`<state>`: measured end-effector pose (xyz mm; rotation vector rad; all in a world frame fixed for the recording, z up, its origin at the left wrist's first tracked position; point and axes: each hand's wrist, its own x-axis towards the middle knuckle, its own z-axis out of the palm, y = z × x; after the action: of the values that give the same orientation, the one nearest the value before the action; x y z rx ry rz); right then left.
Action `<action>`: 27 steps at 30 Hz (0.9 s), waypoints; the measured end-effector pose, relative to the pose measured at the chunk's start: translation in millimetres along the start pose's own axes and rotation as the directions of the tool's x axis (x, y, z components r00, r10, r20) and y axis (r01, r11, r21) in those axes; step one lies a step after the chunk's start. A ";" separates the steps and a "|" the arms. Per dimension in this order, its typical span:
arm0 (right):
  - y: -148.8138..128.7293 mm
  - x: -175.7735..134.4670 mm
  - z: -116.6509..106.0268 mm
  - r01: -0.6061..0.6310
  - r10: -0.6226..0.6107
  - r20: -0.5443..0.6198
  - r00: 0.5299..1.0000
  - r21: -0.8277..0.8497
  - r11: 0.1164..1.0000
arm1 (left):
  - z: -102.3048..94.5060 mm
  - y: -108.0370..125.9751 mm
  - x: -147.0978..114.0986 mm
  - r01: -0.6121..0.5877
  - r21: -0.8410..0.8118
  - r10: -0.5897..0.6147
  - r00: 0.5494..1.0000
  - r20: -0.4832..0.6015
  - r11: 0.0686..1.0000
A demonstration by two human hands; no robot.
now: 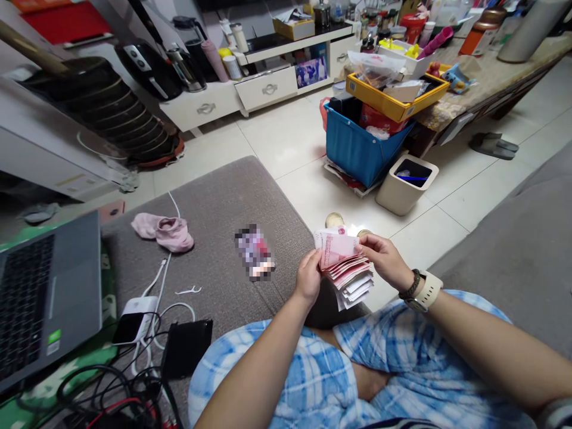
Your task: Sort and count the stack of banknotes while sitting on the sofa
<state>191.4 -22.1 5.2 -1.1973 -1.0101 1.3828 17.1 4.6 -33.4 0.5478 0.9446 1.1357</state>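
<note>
A fanned stack of pink and white banknotes (346, 265) is held above my lap, near the edge of the grey couch. My left hand (309, 277) is closed on the stack's left side, its thumb over the notes. At the upper right corner, my right hand (385, 257) pinches the top note between thumb and fingers. The wrist behind it wears a pale-strapped watch (426, 292) and a dark bracelet. The lower ends of the notes spread apart and hang down. Parts of the fingers behind the stack are hidden.
On the grey couch (218, 185) lie pink socks (165, 231), a blurred-out rectangular item (254, 251), a black pouch (187, 348), cables and a laptop (49, 298). Beyond, a beige bin (397, 199) and a blue basket (357, 143) stand beside a cluttered table (478, 83).
</note>
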 end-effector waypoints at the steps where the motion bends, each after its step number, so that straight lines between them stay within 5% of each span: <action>1: -0.1 0.0 0.1 0.001 -0.001 -0.001 1.000 -0.009 1.000 | -0.3 -0.2 0.1 -0.005 0.002 0.005 1.000 0.002 1.000; 9: -2.4 0.2 1.1 0.002 -0.001 0.012 1.000 -0.073 0.997 | -1.5 -1.7 1.3 -0.012 -0.014 0.010 0.996 -0.086 1.000; 16: -4.0 -0.1 2.7 0.002 -0.001 0.023 1.000 -0.066 0.998 | -0.3 0.9 -0.5 -0.010 0.009 0.011 1.000 -0.021 1.000; 27: -0.8 0.4 2.6 0.039 -0.036 0.039 0.999 -0.070 0.997 | -1.6 0.6 -0.1 -0.027 0.035 0.029 0.998 -0.064 0.999</action>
<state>189.0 -21.6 6.3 -1.2019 -1.1107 1.3540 15.4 4.5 -33.7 0.5562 1.0161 1.1698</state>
